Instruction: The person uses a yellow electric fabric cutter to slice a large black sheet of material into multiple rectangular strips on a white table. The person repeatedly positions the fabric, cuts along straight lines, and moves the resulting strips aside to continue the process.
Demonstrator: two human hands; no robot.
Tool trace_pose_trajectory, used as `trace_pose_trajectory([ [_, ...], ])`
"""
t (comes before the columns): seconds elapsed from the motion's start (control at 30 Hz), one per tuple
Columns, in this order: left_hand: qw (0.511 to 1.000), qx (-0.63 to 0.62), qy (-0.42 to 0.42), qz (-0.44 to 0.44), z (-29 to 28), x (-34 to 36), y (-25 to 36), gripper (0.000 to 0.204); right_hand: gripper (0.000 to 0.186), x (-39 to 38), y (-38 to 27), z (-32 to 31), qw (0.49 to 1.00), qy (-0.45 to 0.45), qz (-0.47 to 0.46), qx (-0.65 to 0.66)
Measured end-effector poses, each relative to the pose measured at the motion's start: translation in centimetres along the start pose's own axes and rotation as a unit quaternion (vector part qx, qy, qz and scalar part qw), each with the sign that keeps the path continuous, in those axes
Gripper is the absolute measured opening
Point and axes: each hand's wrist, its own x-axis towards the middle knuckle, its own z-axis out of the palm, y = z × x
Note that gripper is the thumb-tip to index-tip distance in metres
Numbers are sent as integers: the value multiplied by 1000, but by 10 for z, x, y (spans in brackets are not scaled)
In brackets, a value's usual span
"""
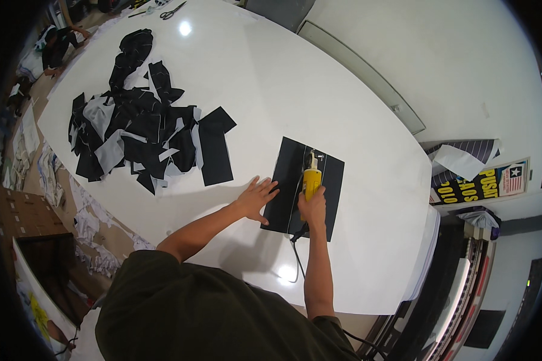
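Observation:
A black fabric stack (281, 180) with pale lines across it lies flat on the white table. My right hand (312, 209) is wrapped round the yellow body of an electric fabric cutter (312, 180), whose metal head rests on the black fabric toward its far edge. A dark cord trails from the cutter's rear end down beside my right forearm. Spread flat, my left hand (258, 197) presses at the left edge of the fabric, fingers apart and holding nothing. How many layers lie under the cutter I cannot tell.
A heap of black and grey fabric scraps (138, 123) covers the table's left part. Scissors (173, 11) lie at the far edge. The white table (355, 271) curves round me. Another person (60, 45) crouches on the floor at far left, among scraps. Fabric rolls (457, 301) stand at right.

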Motion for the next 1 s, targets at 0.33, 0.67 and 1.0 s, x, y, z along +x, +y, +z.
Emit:
trace_pose_trajectory([
  [0.33,1000,-10,13,2,-2,-2,0,125,59,36,-12,-2,1000,-7,5,5],
  [0.67,1000,6,27,-1,8,-3,-2,126,59,60,-23,-1,1000,-22,20,6],
  [1.0,996,62,44,-48,-2,-18,-54,132,63,93,-25,-28,998,35,33,44],
])
